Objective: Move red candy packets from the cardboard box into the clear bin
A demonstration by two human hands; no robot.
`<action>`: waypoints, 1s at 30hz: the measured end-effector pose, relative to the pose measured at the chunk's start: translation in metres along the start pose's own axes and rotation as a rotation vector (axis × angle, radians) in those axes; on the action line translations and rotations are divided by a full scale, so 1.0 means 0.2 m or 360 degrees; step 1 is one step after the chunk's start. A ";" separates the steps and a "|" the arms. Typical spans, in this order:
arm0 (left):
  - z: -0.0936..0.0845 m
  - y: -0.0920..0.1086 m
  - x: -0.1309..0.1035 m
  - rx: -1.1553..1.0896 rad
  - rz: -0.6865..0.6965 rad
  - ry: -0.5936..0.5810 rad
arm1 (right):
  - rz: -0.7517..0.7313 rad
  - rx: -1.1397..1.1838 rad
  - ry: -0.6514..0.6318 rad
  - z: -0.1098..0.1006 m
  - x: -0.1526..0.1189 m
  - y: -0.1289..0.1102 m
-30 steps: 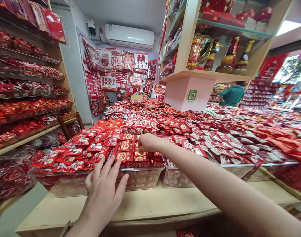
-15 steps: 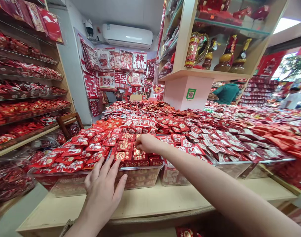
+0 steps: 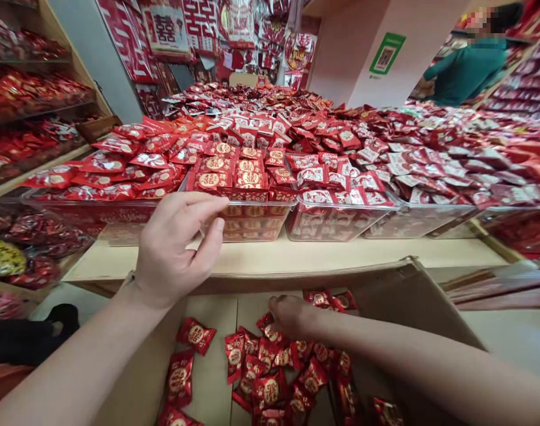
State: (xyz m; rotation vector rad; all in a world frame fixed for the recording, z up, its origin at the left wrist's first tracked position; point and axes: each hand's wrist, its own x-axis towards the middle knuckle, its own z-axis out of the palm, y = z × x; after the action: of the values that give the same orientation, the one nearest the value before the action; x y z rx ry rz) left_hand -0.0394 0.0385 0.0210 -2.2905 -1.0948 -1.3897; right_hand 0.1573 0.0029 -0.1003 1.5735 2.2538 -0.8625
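My left hand (image 3: pixel 176 248) is held at the front rim of a clear plastic bin (image 3: pixel 252 228), its thumb apart from the fingers and nothing in it. Flat red wrapped packets with round gold prints (image 3: pixel 251 177) are stacked in rows in that bin. Lower down, my right hand (image 3: pixel 294 318) reaches into an open cardboard box (image 3: pixel 210 370), fingers curled down on a small red wrapped candy (image 3: pixel 268 327). More loose candies (image 3: pixel 270 387) of the same red and gold lie in a heap around it on the box floor. The right fingertips are partly hidden.
Bins of white-printed red packets (image 3: pixel 332 222) stand to the right along the wooden counter (image 3: pixel 340 254). Red packets (image 3: pixel 105 171) pile up on the left. Packed shelves (image 3: pixel 34 89) line the left wall. A person in a green top (image 3: pixel 469 71) stands at the back right.
The view has tilted down, bringing the cardboard box into sight. My right hand has moved from the packets in the bin down into the box. My left hand's fingers have drawn together at the rim.
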 end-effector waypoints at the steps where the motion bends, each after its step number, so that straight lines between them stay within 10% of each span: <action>1: 0.00 0.01 -0.01 -0.0050 0.0036 -0.0036 | 0.0054 0.0027 0.0019 0.08 0.04 0.02; 7: 0.03 0.07 -0.05 -0.0479 0.0121 -0.0172 | 0.0087 0.0216 -0.0024 0.23 0.06 -0.02; 13: 0.03 0.13 -0.11 -0.0872 -0.0091 -0.0656 | -0.0199 0.0860 -0.0028 -0.03 -0.07 -0.14; 20: 0.02 0.22 -0.09 -0.1551 -0.1336 -0.1222 | -0.0655 0.2517 0.0074 -0.35 -0.26 -0.24; 30: 0.04 0.21 -0.05 -0.1610 -0.1524 -0.1289 | -0.0498 0.1998 0.0717 -0.44 -0.27 -0.12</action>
State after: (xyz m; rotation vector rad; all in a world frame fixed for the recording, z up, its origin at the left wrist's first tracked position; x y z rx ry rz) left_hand -0.0082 0.0090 0.0151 -3.4410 -2.3940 -1.5090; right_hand 0.1659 0.0081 0.0052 1.9583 2.3525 -2.5800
